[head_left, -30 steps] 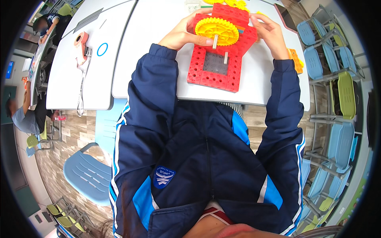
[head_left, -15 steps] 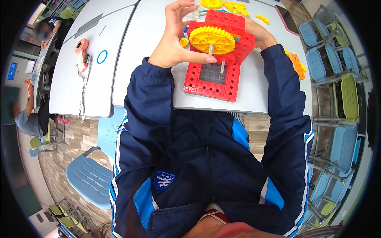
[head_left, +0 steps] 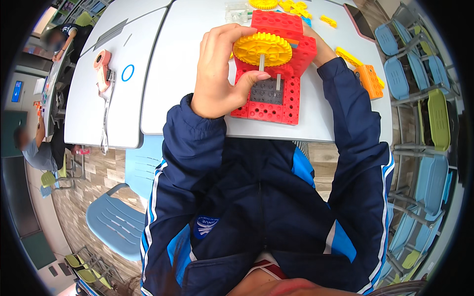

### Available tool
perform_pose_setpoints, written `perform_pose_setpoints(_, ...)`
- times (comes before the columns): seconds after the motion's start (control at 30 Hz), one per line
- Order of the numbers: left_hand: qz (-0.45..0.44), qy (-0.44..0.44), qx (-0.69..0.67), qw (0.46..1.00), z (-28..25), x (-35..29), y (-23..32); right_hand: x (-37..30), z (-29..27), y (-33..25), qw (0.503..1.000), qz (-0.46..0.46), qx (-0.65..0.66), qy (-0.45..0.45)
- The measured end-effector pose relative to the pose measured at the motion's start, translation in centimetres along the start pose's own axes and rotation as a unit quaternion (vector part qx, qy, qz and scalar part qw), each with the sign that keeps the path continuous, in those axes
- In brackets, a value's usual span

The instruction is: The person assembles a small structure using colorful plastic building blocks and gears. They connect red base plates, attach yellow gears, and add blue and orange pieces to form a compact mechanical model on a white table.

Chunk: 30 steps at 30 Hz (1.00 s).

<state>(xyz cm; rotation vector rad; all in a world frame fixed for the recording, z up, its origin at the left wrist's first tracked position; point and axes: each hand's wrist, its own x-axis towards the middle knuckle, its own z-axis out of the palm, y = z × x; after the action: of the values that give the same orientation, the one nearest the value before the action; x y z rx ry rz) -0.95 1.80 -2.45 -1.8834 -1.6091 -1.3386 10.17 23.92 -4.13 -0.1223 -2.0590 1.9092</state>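
A red brick-built model (head_left: 291, 101) stands near the table's front edge, with a dark grey plate (head_left: 265, 93) set in its base. On its upright part a large yellow gear wheel (head_left: 261, 48) sits on a grey axle (head_left: 261, 62). A second grey axle (head_left: 278, 82) sticks up below it. My left hand (head_left: 219, 71) is closed about the gear's left side, fingers at its upper rim and thumb beside the axle. Behind the model's right side reaches my right hand (head_left: 320, 48); its fingers are hidden by the red bricks.
Yellow gears and pieces (head_left: 295, 8) lie at the far side beside clear plastic parts (head_left: 237, 12). To the right are an orange block (head_left: 368, 81) and a dark tablet-like object (head_left: 359, 22). A pink device with a strap (head_left: 102, 74) and blue ring (head_left: 128, 73) lie left.
My left hand has come down and its raised fingers have curled round the gear's edge. The right hand stays behind the model. The view has shifted slightly.
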Motion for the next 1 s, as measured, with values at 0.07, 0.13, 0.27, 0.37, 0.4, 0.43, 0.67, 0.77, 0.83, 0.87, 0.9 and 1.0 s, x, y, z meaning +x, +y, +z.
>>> perform_pose_setpoints(0.07, -0.005, 0.012, 0.003, 1.0, 0.3, 0.1, 0.1, 0.5, 0.0, 0.1, 1.0, -0.009, -0.022, 0.001)
perform_pose_setpoints(0.13, -0.015, 0.02, 0.0, 1.0, 0.5, 0.2, 0.2, 1.1, 0.0, 0.3, 0.999, -0.011, -0.041, 0.01)
perform_pose_setpoints(0.27, -0.035, 0.038, 0.017, 0.998, 0.9, 0.6, 0.3, 1.8, -0.1, 0.7, 0.998, -0.01, -0.065, 0.017)
perform_pose_setpoints(0.37, -0.05, 0.048, 0.033, 0.997, 1.0, 1.0, 0.5, 2.4, -0.1, 1.3, 0.996, -0.006, -0.092, 0.013)
perform_pose_setpoints(0.4, -0.06, 0.05, 0.033, 0.996, 0.9, 1.0, 0.5, 2.7, 0.0, 1.5, 0.995, -0.002, -0.1, 0.008)
perform_pose_setpoints(0.43, -0.069, 0.051, 0.033, 0.996, 0.9, 1.0, 0.5, 3.0, 0.0, 1.8, 0.994, 0.001, -0.113, 0.006)
perform_pose_setpoints(0.67, -0.056, 0.035, -0.028, 0.997, 1.0, 1.6, 0.9, 5.8, -4.2, 4.3, 0.98, 0.066, -0.166, 0.085)
perform_pose_setpoints(0.77, -0.025, 0.028, -0.056, 0.998, 0.5, 0.8, 1.7, 5.0, -6.3, 4.0, 0.991, 0.048, -0.024, 0.124)
perform_pose_setpoints(0.83, -0.054, 0.053, -0.112, 0.991, -0.7, -1.3, 1.7, 3.9, -5.3, 1.4, 0.985, -0.005, 0.122, 0.119)
perform_pose_setpoints(0.87, -0.074, 0.086, -0.135, 0.984, -1.1, -2.3, 1.6, 3.5, -4.9, 0.2, 0.974, -0.038, 0.19, 0.119)
perform_pose_setpoints(0.9, -0.095, 0.122, -0.134, 0.979, -1.3, -3.3, 0.8, 3.5, -5.8, 0.6, 0.964, -0.088, 0.227, 0.109)
perform_pose_setpoints(1.0, -0.24, 0.17, -0.13, 0.947, -2.2, -4.5, -0.7, 1.3, -7.0, 0.3, 0.952, -0.114, 0.235, 0.161)
